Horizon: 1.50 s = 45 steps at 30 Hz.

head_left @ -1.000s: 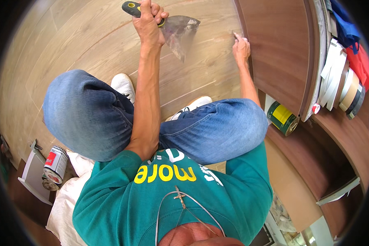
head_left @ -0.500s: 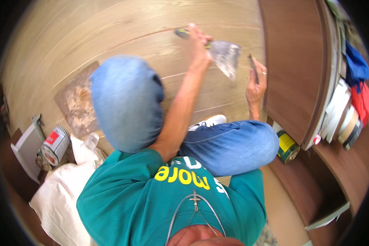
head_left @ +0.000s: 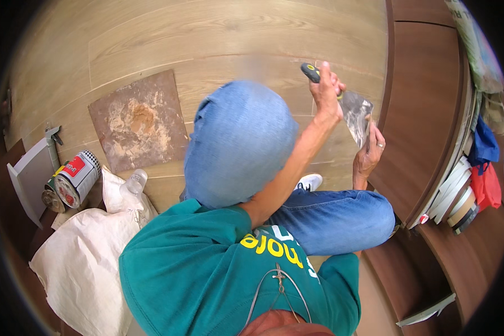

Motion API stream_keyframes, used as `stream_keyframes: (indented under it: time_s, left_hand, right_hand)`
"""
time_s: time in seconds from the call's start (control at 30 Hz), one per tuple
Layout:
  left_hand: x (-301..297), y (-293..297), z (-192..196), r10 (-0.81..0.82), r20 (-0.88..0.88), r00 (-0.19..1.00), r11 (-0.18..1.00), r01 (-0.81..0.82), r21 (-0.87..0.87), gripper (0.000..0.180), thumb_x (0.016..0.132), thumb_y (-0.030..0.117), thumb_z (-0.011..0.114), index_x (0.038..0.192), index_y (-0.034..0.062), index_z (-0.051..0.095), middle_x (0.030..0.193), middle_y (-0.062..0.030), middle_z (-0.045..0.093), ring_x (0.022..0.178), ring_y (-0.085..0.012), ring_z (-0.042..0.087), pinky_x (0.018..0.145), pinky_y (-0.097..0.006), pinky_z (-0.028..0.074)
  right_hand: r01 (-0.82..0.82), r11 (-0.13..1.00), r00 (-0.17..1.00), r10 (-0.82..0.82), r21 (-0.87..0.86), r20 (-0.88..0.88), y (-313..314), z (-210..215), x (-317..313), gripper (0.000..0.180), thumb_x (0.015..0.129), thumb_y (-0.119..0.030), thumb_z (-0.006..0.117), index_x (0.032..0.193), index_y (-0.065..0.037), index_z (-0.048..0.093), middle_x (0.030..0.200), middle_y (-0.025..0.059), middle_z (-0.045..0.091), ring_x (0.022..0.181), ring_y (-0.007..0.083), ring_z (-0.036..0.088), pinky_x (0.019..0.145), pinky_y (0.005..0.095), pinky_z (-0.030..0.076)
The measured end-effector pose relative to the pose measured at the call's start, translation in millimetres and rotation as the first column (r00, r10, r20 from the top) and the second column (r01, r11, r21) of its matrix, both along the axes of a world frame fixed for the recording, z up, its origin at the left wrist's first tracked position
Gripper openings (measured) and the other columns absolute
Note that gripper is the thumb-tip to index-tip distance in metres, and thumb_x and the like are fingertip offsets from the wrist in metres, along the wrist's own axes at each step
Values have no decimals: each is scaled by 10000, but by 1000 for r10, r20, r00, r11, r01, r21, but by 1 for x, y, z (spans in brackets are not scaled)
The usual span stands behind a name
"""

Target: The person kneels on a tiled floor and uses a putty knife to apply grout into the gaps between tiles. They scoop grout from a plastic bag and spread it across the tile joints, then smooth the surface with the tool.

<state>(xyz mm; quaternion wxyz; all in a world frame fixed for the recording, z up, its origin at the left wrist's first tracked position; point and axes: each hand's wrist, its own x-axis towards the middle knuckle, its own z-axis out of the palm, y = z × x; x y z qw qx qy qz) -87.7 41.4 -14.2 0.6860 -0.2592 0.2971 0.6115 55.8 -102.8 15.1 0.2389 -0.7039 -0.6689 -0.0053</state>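
My left hand (head_left: 327,92) is closed round the black and yellow handle of a broad putty knife (head_left: 355,115), its wide blade smeared with pale filler. My right hand (head_left: 368,154), with a ring on one finger, grips a slim dark flat tool (head_left: 369,130). The tip of that tool meets or overlaps the putty knife's blade; contact is hard to make out. Both hands are above the wood-look floor, beside a brown panel. Left of my raised knee lies a square brown board (head_left: 111,115) bearing a mound of tan, powdery filler (head_left: 142,119).
Two cans (head_left: 77,178) stand at the left, near a clear plastic container (head_left: 135,182) and a whitish sack (head_left: 87,263). Brown cabinet panels (head_left: 423,95) line the right side, with blue (head_left: 483,143) and red bags (head_left: 485,187) and banding rolls (head_left: 458,207) behind them.
Both hands have come together, bringing the putty knife blade to the slim tool. My view has shifted left, so the filler board shows more fully.
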Motion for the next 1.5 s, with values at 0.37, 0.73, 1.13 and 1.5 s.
stream_keyframes:
  time_s: [0.37,0.73,1.13,1.5]
  left_hand:
    - [13,-23,90,-273,199,941,936,212,279,269,1020,321,638,882,190,447,669,48,404,490,-41,391,516,-232,430]
    - [-33,16,108,-107,226,968,939,23,344,181,1050,297,589,928,198,499,658,41,387,499,-45,360,518,-223,417]
    - [-98,62,116,138,45,989,907,-144,395,272,1001,332,663,936,174,451,547,78,396,433,-32,398,421,-239,435]
    - [-172,66,158,558,-110,823,657,-357,664,256,1004,285,655,940,150,448,580,68,421,446,-39,408,425,-258,437]
  right_hand:
    - [308,931,951,-309,-194,24,-69,43,-1,337,958,23,589,1275,-31,687,1212,105,684,1102,267,631,984,375,487]
    - [327,899,917,-376,-290,-133,-66,65,9,320,970,-11,593,1277,-20,680,1203,101,688,1091,255,632,978,368,487]
    - [-66,850,863,-215,-523,-458,60,5,22,308,983,-48,596,1280,-9,673,1194,96,693,1079,242,634,972,361,487]
    - [-524,638,712,-36,-565,-702,207,-80,-60,305,996,-81,600,1282,2,666,1186,92,697,1068,230,635,966,354,486]
